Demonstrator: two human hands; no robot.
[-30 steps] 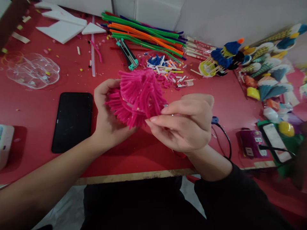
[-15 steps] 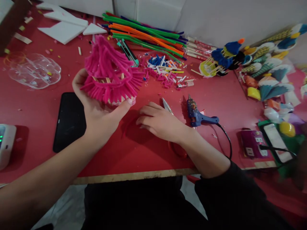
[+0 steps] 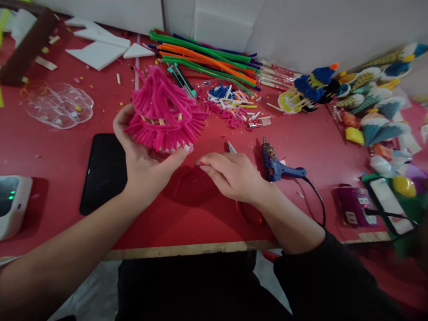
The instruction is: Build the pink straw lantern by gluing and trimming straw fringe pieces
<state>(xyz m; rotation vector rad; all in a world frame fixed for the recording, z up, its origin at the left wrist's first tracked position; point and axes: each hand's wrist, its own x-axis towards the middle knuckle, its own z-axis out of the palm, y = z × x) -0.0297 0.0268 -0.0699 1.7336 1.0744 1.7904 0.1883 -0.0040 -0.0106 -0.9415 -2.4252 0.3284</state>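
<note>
My left hand (image 3: 143, 171) grips a small pink pipe-cleaner hut (image 3: 160, 100) from below and the left, thumb along its near rim. Wooden sticks show between its fuzzy roof and lower fringe. To the right, just above the red table, my right hand (image 3: 236, 176) is closed in a pinch with a small pink bit (image 3: 201, 164) at the fingertips; its kind is unclear. Partly under that hand lie scissors (image 3: 231, 147), blade tip and red handle showing. A blue glue gun (image 3: 274, 165) rests to their right.
Pipe cleaners (image 3: 207, 55), cut scraps (image 3: 230, 109) and a utility knife (image 3: 182, 80) lie at the back. A phone (image 3: 103, 174) and clear plastic tray (image 3: 60, 107) are left. A purple power socket block (image 3: 352, 207) and decorated cones (image 3: 371, 93) sit right.
The right hand's loosely curled fingers have closed into a pinch with a pink bit showing. The view has shifted slightly, and the left hand still holds the hut.
</note>
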